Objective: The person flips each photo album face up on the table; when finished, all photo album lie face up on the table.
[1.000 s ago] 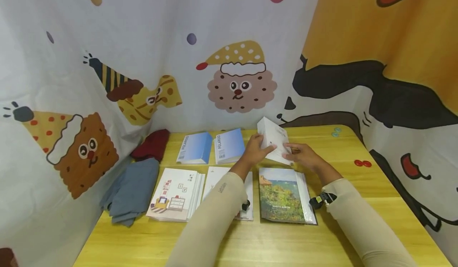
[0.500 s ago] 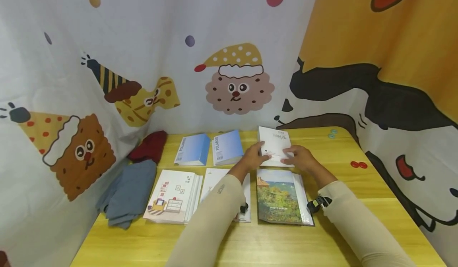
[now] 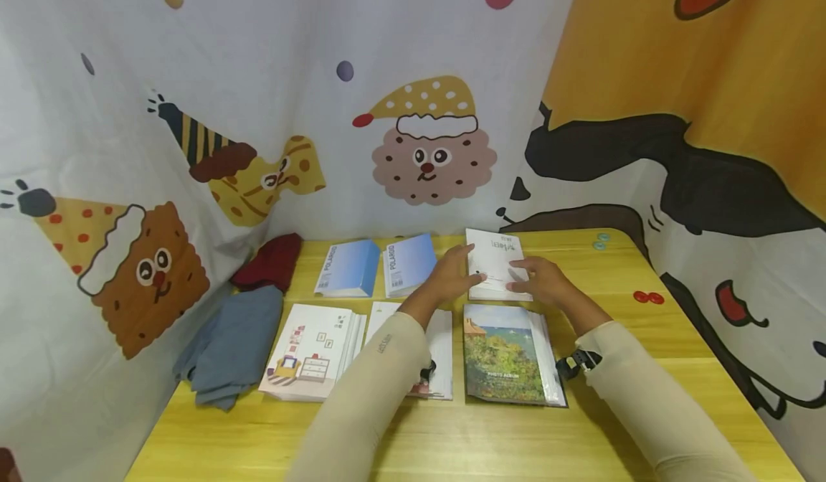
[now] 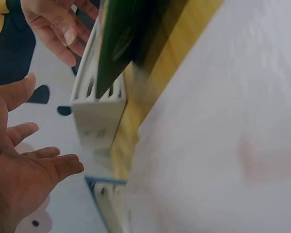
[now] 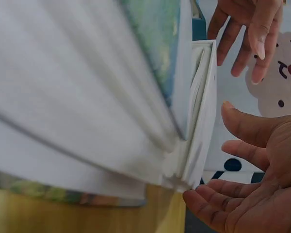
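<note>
- Head view: a white, rectangular, paper-covered album (image 3: 493,261) lies flat on the yellow wood-grain table (image 3: 464,439), in the back row, cover up. Its long axis runs away from the person, far end leaning slightly left; the dark printed title is at that far end.
- Head view: the left hand (image 3: 448,275) is beside the album's left edge, fingers spread, gripping nothing. The right hand (image 3: 547,281) is at the right edge, fingers extended. The opposed placing suggests squaring the album from both sides.
- Head view: two blue-and-white gradient albums (image 3: 348,268) (image 3: 408,263) share that row; a landscape-printed, green-and-blue photo album (image 3: 502,356) lies directly in front. The spacing appears meant to keep every cover visible.
- Left wrist view: the left hand's fingers are straight and apart, with a visible gap to the white album, whose narrow end faces the camera. The dark green face of the photo album partly covers it.
- Right wrist view: the right hand is loosely extended, not clasping; a lower fingertip is at the white album's near corner. Contact there cannot be confirmed. The photo album's fanned pages hide much of the white album.
</note>
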`<state>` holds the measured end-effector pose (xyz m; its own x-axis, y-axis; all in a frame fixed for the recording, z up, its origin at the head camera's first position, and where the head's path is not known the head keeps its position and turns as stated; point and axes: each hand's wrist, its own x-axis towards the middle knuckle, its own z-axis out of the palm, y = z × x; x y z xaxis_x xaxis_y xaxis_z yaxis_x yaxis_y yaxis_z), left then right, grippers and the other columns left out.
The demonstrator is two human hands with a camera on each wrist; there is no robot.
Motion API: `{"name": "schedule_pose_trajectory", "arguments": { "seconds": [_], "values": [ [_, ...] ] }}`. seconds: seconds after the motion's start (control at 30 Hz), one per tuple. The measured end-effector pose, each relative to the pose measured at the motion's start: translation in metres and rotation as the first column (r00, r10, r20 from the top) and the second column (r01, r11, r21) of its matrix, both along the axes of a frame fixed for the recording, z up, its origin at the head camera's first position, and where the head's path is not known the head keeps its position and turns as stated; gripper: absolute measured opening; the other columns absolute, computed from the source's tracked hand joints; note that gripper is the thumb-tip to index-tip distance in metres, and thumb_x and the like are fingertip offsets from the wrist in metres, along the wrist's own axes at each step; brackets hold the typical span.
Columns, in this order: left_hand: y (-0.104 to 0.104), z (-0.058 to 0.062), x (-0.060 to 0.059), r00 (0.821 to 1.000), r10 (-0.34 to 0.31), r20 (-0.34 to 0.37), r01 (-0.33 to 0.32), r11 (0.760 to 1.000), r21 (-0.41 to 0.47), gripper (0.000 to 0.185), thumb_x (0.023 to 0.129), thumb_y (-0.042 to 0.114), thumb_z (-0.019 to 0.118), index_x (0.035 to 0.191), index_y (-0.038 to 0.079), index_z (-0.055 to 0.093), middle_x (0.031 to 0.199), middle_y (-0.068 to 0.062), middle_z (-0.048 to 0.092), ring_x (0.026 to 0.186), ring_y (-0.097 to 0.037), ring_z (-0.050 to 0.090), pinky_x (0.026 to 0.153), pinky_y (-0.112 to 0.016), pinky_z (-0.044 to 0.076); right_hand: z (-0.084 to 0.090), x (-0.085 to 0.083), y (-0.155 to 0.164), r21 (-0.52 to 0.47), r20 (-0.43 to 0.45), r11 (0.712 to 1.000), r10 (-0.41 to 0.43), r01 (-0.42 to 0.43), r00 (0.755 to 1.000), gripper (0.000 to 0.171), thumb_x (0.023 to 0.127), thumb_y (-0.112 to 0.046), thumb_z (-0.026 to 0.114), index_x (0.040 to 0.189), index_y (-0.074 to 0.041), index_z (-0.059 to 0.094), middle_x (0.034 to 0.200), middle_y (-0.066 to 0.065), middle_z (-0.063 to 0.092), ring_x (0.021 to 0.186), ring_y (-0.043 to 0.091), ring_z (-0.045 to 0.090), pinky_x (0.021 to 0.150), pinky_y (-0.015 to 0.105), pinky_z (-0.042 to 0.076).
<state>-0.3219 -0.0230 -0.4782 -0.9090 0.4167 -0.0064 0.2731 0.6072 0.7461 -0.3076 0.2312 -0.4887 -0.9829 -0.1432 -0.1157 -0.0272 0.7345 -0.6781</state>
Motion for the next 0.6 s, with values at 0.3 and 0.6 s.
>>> {"name": "schedule_pose_trajectory", "arguments": {
  "seconds": [0.3, 0.6],
  "values": [
    [-0.045, 0.011, -0.009, 0.995, 0.053, -0.085, -0.052, 0.999, 0.010, 0.076, 0.106, 0.031, 0.073, 0.171, 0.016, 0.037, 0.181, -0.018, 0.027, 0.168, -0.042, 0.026, 0.135, -0.063, 0.026, 0.017, -0.013, -0.036, 0.037, -0.110, 0.994, 0.108, -0.105, 0.988, 0.067, 0.101, -0.027, 0.080, 0.158, -0.002, 0.056, 0.169, 0.034, 0.040, 0.158, 0.057, 0.034, 0.128, 0.072, 0.032],
    [-0.089, 0.006, -0.012, 0.996, 0.090, -0.003, -0.090, 0.992, -0.089, 0.089, 0.102, 0.034, 0.079, 0.174, 0.016, 0.030, 0.181, -0.022, 0.024, 0.168, -0.044, 0.023, 0.136, -0.065, 0.024, 0.027, -0.018, -0.090, -0.031, -0.100, 0.960, 0.274, -0.279, 0.956, 0.067, 0.104, -0.026, 0.076, 0.162, -0.005, 0.051, 0.170, 0.028, 0.043, 0.155, 0.053, 0.043, 0.124, 0.070, 0.041]
  ]
}}
